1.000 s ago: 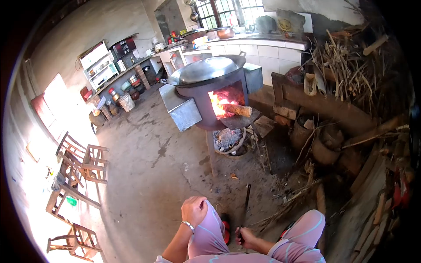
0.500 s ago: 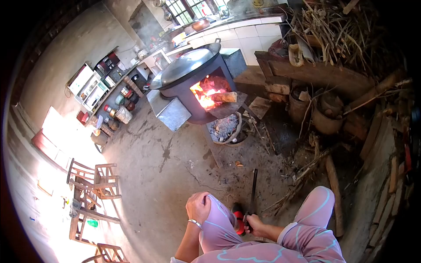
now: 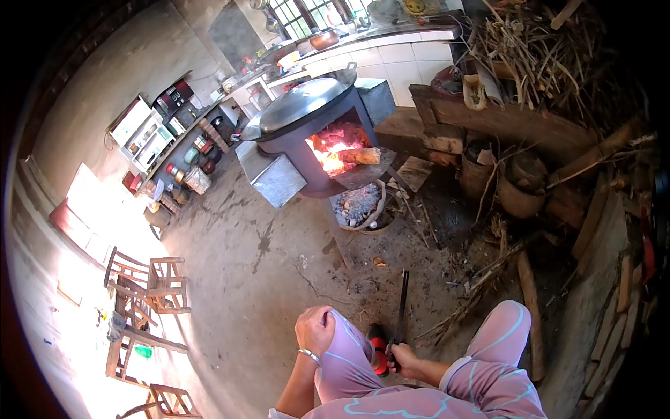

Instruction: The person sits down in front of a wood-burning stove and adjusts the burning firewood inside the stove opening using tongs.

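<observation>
A dark stove point(image 3: 300, 150) stands ahead under a covered metal wok point(image 3: 307, 105). Flames show in its opening, with a log point(image 3: 360, 156) sticking out. My left hand point(image 3: 315, 331), with a bracelet at the wrist, rests on my knee, its fingers curled over it. Between my knees, my right hand point(image 3: 403, 359) is closed around dark metal tongs point(image 3: 403, 305), whose far end points toward the stove. Below the stove sits a basin of ash point(image 3: 359, 204).
Wooden chairs point(image 3: 167, 285) stand at the left, near the bright doorway. Sticks point(image 3: 541, 59) are heaped at the upper right, above clay pots point(image 3: 522, 185). A long log point(image 3: 530, 314) lies right of my knee. A tiled counter point(image 3: 398, 70) runs behind the stove.
The view has tilted and shifted, so the stove appears lower and further left than a second ago. Both hands keep their places, the left on the knee and the right on the tongs.
</observation>
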`<state>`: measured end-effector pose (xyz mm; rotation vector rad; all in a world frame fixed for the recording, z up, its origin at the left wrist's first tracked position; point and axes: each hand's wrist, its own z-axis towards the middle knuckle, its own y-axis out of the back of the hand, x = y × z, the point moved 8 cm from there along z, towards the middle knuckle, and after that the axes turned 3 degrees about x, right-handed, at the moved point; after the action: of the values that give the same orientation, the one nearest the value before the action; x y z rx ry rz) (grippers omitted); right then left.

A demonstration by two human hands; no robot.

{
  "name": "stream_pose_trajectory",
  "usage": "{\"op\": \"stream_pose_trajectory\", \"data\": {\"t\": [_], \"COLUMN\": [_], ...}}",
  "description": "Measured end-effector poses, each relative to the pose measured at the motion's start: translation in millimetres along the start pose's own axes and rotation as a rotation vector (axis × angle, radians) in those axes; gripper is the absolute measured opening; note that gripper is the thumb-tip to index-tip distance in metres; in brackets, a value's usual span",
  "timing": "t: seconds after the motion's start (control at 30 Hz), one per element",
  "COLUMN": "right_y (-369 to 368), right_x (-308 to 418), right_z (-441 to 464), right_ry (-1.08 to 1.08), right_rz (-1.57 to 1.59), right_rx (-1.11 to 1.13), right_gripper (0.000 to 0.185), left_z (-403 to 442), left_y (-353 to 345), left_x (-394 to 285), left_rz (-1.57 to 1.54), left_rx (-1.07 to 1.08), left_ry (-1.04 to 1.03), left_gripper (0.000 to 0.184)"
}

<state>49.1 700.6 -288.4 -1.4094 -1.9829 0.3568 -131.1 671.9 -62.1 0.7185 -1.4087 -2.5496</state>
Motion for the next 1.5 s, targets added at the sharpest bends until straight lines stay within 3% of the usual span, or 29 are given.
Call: {"op": "stream_pose_trajectory", "data": {"t": [1.5], "right_y": [-2.7], "right_x": [-1.8], "right_z": [-1.5], "right_ry": [-0.028], "right_rz": [-0.012], "right_rx": [0.002], "right_gripper": [0.006], "left_z": [0.2], "left_y": [1.0], "left_x": [1.4], "left_rz": [0.002], "left_rx": [0.007], "left_ry": [0.022], "left_gripper": [0.009]}}
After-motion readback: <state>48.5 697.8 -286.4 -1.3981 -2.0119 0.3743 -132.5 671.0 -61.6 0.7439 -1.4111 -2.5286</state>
